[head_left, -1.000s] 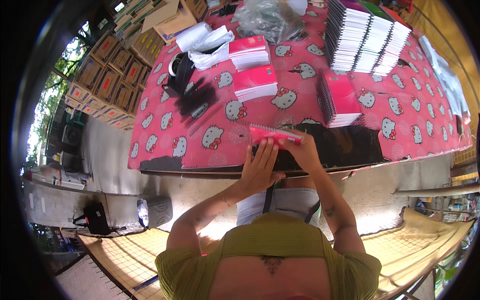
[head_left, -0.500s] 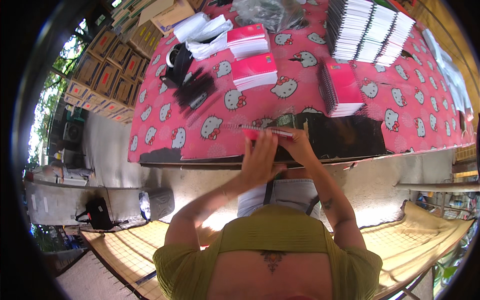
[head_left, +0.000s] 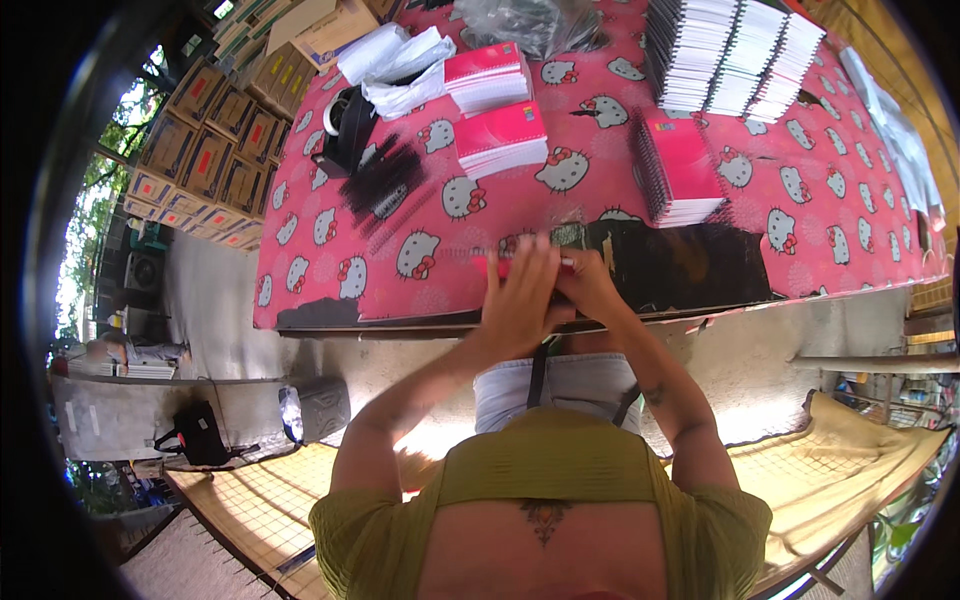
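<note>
At the table's near edge, a small red-covered notebook [head_left: 503, 267] is between my hands, mostly hidden by them. A thin spiral coil [head_left: 460, 254] sticks out to its left. My left hand [head_left: 522, 285] lies across the notebook's upper edge with fingers stretched out, the fingertips smeared by motion. My right hand [head_left: 590, 287] is closed on the notebook's right end. Loose dark spiral coils [head_left: 385, 182] lie in a heap beyond my left hand. Past my right hand stands a stack of pink-covered spiral notebooks [head_left: 683, 165].
Two piles of pink notebooks [head_left: 500, 138] sit mid-table near a black tape dispenser [head_left: 348, 130] and white plastic wrapping [head_left: 405, 75]. Tall stacks of white-paged notebooks [head_left: 735, 60] stand at the far right. Cardboard boxes [head_left: 205, 155] rise at left. A dark bare patch [head_left: 680, 268] breaks the pink tablecloth.
My left hand has shifted slightly right and up over the notebook, covering more of it. The right hand keeps its grip nearly in place. The view has moved slightly.
</note>
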`<action>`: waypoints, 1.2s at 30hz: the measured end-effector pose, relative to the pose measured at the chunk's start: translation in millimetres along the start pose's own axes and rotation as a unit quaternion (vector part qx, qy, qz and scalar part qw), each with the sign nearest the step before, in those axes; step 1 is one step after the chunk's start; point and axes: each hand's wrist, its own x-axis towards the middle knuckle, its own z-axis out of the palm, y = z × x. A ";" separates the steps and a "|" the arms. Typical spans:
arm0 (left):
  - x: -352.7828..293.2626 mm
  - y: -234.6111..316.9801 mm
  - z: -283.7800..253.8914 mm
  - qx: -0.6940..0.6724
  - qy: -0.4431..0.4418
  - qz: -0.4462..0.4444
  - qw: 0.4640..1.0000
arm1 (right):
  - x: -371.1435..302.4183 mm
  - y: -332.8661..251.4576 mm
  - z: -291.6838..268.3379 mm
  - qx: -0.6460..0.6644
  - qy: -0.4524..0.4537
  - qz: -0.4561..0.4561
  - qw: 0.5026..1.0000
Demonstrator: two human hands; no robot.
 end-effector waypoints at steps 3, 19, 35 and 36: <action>-32.8 0.9 13.7 0.006 0.093 0.027 0.995 | 1.8 -6.4 6.8 -0.005 0.004 -0.051 0.999; 24.1 -20.4 -31.2 -0.165 0.173 -0.004 0.971 | 0.6 -58.1 -64.8 -0.080 -0.092 -0.033 0.992; 39.0 -24.7 -58.5 -0.172 0.123 0.018 0.977 | -6.6 -70.3 -49.6 -0.184 0.138 -0.125 0.965; 52.0 -25.8 -70.4 -0.161 0.150 0.032 0.975 | -8.3 -84.4 -58.4 -0.172 0.185 -0.153 0.955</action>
